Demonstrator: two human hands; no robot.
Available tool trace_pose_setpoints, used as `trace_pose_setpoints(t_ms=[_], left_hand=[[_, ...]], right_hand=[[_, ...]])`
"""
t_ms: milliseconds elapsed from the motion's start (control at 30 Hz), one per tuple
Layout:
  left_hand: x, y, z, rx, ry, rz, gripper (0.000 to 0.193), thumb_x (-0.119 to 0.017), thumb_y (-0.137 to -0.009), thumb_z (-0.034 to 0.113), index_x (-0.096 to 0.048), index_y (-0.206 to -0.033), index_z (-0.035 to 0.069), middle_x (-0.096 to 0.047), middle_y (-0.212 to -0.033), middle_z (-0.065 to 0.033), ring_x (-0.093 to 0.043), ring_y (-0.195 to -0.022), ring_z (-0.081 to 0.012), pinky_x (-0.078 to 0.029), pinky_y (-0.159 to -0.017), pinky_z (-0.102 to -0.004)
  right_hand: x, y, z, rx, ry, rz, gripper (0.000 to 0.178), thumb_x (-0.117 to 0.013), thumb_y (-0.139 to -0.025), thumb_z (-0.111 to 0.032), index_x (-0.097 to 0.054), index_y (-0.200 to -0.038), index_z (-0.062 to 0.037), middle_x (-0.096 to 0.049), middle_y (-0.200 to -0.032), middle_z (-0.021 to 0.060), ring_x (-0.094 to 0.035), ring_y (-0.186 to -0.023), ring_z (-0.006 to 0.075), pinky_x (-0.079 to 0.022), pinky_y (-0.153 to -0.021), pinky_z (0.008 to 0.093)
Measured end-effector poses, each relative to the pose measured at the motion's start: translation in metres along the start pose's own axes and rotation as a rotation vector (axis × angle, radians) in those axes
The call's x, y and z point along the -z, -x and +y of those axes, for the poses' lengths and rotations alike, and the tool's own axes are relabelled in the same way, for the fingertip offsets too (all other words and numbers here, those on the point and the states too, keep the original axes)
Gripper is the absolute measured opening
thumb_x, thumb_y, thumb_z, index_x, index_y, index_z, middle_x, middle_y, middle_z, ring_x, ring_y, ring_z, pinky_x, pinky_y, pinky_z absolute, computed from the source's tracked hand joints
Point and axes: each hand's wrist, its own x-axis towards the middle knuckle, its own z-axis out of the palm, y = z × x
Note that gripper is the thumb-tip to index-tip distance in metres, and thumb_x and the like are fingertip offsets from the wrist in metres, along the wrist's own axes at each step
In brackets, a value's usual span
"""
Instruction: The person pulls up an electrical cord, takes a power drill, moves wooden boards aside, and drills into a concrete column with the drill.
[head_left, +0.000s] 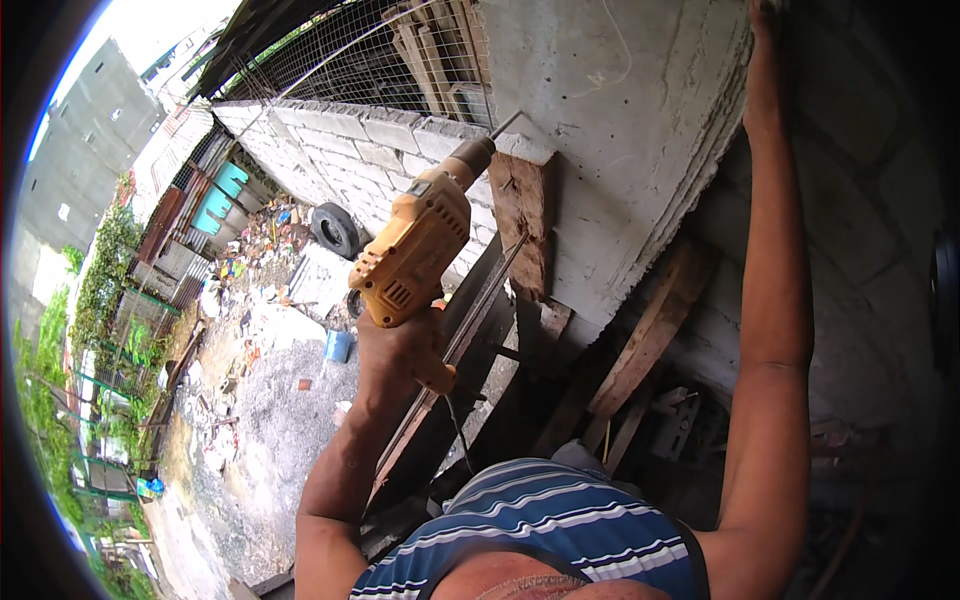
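Note:
My left hand is wrapped round the handle of a yellow corded power drill. From its chuck a thin drill bit points up and to the right, its tip over the left edge of a grey concrete panel; whether it touches cannot be made out. A dark cord hangs from the drill's handle. Stretched far up on the right, my right hand is at the panel's upper right edge, mostly cut off by the frame, with its fingers not clearly visible.
A wooden block stands against the panel beneath the bit. Slanted timber props the space below. To the left run a block wall and wire mesh. Rubble, a tyre and a blue container lie on the ground below.

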Motion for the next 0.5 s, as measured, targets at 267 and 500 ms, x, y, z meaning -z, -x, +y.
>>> trace_pose_setpoints(t_ms=[267, 500], left_hand=[[0.0028, -0.0022, -0.0007, 0.038, -0.027, 0.029, 0.026, -0.068, -0.078, 0.010, -0.063, -0.100, -0.002, -0.062, -0.068, -0.0065, -0.060, -0.053, -0.0139, -0.048, -0.047, -0.0276], [0.0030, -0.0025, -0.0008, 0.003, -0.019, 0.010, 0.024, -0.067, -0.079, 0.011, -0.063, -0.099, -0.002, -0.064, -0.070, -0.0067, -0.060, -0.053, -0.0138, -0.049, -0.048, -0.0273]], right_hand=[[-0.0008, 0.0005, -0.0004, 0.000, 0.000, 0.003, 0.061, -0.042, -0.106, -0.045, -0.044, -0.148, 0.0001, -0.042, -0.155, 0.0154, -0.036, -0.146, 0.0283, -0.027, -0.119, 0.0386], [-0.0009, -0.0003, -0.0009, 0.004, 0.001, 0.001, 0.061, -0.042, -0.106, -0.044, -0.045, -0.147, 0.0003, -0.043, -0.155, 0.0155, -0.037, -0.145, 0.0283, -0.027, -0.119, 0.0386]])
